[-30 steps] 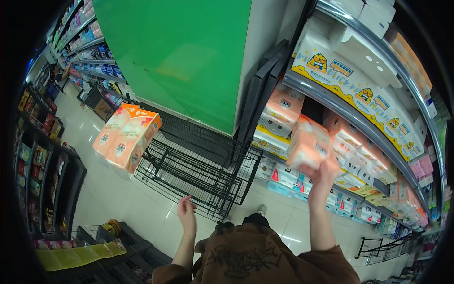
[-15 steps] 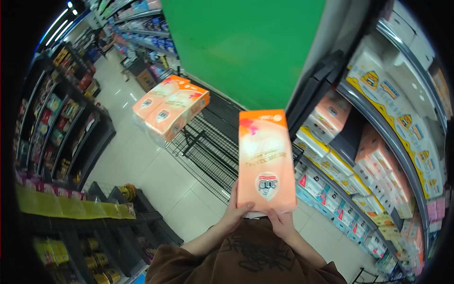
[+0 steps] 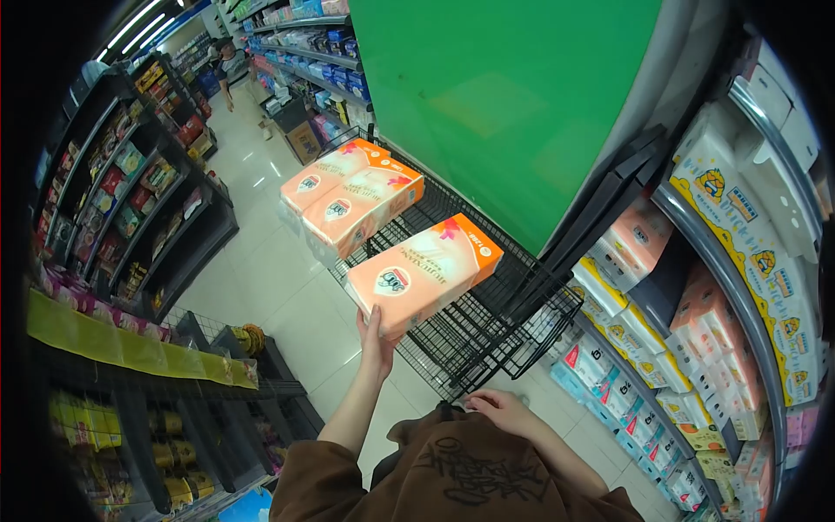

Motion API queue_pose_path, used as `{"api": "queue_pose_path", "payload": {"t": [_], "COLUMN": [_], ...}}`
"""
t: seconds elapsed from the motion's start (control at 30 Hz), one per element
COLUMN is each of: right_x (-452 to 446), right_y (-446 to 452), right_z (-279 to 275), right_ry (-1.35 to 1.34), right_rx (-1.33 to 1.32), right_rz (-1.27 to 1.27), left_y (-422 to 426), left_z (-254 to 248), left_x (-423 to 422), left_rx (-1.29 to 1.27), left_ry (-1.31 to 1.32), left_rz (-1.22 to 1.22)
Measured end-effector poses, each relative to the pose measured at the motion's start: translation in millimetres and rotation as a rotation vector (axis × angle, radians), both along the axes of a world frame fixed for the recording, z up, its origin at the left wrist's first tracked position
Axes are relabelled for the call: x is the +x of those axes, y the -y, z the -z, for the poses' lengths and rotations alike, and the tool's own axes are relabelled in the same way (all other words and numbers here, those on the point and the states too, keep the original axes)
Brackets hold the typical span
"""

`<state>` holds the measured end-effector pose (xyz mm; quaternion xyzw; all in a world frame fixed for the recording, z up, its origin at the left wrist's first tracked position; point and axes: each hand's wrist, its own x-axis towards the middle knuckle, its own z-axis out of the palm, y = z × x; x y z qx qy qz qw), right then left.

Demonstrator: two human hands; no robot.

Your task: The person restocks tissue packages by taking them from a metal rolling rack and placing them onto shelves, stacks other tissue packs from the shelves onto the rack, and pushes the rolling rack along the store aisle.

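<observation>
A peach-and-orange tissue pack (image 3: 422, 274) lies slanted over the black wire rack (image 3: 435, 344). My left hand (image 3: 376, 344) grips its near left end, the thumb on top and the other fingers mostly hidden at the side. Just beyond it, more matching tissue packs (image 3: 339, 204) sit side by side on the rack, in clear wrapping. Away from the pack, my right hand (image 3: 500, 409) is low in front of my brown shirt near the rack's front edge, holding nothing, its fingers loosely apart.
A green panel (image 3: 496, 104) rises behind the rack. Shelves at right hold tissue packs (image 3: 635, 239) and yellow-and-white packages (image 3: 748, 235). Dark shelves (image 3: 156, 200) of snacks flank the aisle at left. A person (image 3: 230, 70) is far down the aisle near a cardboard box (image 3: 304, 139).
The tissue pack has gone from upright between both hands in front of me to leftward, slanted over the rack beside the others. My right hand has let go; my left still holds it.
</observation>
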<state>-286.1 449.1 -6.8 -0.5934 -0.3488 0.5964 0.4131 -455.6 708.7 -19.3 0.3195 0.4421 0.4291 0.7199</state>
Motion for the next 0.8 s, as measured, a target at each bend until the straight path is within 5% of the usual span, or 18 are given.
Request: {"api": "queue_pose_path", "payload": {"t": [0.1, 0.33, 0.67, 0.8], "right_x": [8, 64, 195, 275], "right_y": [10, 36, 62, 52], "right_z": [-13, -23, -28, -11], "right_ry": [-0.002, -0.023, -0.129, -0.142], "right_rx": [-0.012, 0.048, 0.028, -0.065], "right_rz": [0.088, 0.372, 0.957, 1.133], "left_y": [1, -6, -31, -61], "left_z": [-25, -1, -10, 4], "left_x": [22, 51, 87, 52], "left_rx": [-0.029, -0.021, 0.053, 0.026], "left_ry": [0.082, 0.25, 0.264, 0.246], "left_rz": [0.197, -0.168, -0.279, 0.012]}}
